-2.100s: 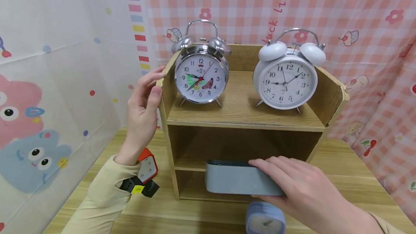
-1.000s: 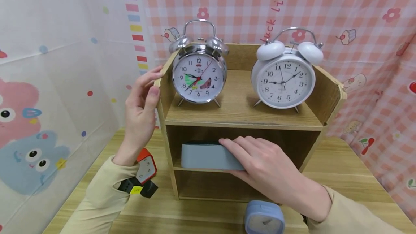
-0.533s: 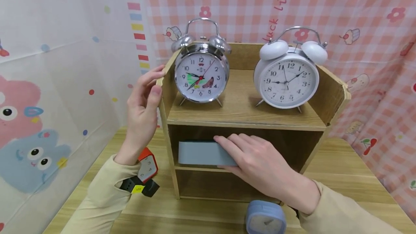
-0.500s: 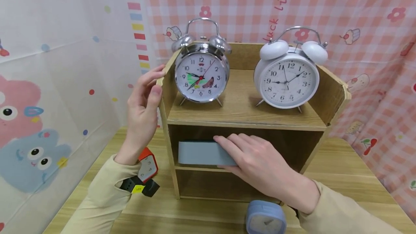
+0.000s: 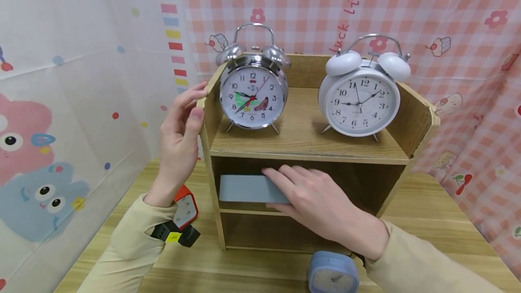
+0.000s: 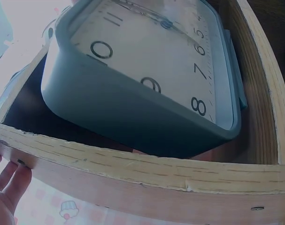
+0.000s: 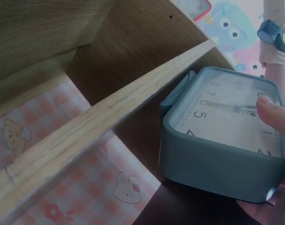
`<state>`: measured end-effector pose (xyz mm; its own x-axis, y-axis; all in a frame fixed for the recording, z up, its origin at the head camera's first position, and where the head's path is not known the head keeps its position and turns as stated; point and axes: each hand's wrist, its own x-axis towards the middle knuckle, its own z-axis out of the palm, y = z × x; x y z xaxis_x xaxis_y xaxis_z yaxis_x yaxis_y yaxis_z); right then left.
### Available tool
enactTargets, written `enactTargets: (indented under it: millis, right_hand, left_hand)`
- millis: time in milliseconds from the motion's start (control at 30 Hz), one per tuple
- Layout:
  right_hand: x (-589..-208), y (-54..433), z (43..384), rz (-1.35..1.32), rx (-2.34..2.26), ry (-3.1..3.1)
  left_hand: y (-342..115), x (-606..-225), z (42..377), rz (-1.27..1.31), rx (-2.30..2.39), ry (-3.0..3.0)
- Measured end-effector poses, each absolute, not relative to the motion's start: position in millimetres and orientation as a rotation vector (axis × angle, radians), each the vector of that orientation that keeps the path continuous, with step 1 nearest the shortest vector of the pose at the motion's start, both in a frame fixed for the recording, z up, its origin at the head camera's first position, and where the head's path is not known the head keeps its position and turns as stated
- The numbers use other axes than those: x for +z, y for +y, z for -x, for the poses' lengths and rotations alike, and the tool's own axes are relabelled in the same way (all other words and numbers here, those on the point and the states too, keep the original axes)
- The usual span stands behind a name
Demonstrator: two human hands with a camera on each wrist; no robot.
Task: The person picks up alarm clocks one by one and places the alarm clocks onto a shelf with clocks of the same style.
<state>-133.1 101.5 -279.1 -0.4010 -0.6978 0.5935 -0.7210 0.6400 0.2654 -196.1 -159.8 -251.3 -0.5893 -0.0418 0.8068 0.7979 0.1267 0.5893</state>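
The step in hand looks like putting the grey-blue clock [image 5: 244, 188] into the rack [image 5: 305, 146]: it sits inside the middle compartment's left half, its side rather than its dial facing front (whether it touches the board, I cannot tell). The next move likely calls for tipping it upright, then letting go. The right hand [image 5: 319, 200] reaches leftward, pinching it between fingers above and thumb on the dial; the left hand [image 5: 178, 141] rests loosely against the left panel [image 5: 210, 184], holding nothing.
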Motion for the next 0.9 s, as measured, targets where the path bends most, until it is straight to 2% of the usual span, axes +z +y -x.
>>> enactTargets:
  millis: [900]
  right_hand:
    - [-282, 97, 148, -1.118, 0.128, -2.134]
  left_hand:
    - [-159, -251, 195, 0.741, -1.541, -1.698]
